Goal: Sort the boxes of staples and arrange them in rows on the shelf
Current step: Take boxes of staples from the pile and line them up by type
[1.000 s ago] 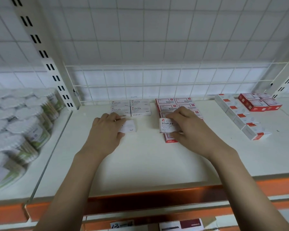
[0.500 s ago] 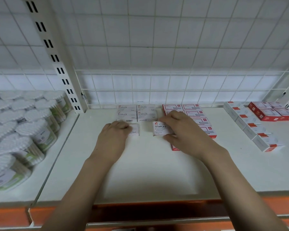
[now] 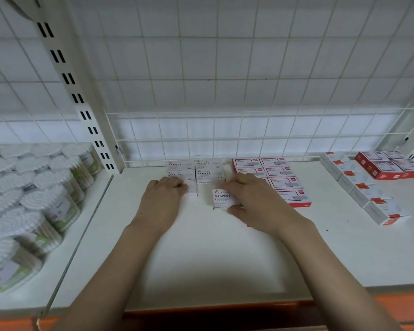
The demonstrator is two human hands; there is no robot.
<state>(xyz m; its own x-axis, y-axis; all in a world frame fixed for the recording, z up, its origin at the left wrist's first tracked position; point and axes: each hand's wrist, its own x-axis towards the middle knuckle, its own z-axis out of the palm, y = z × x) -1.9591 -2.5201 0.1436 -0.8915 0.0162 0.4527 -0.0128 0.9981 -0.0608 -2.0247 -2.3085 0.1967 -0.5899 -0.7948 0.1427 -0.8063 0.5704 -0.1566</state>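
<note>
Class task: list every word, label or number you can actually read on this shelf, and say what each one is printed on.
"STAPLES": white box gripped by the right hand.
"STAPLES": tops and one front edge of the four white boxes at the back.
Small print beneath these: too blurred.
Red-bordered boxes, red-striped white boxes, red boxes, swab jars: labels unreadable.

The left hand (image 3: 161, 201) hides most of a white box (image 3: 192, 191) at centre frame, the right hand (image 3: 253, 201) covers the near red-framed boxes (image 3: 294, 198), small print is unreadable, and the cotton-swab jars (image 3: 22, 211) run off the left edge.
</note>
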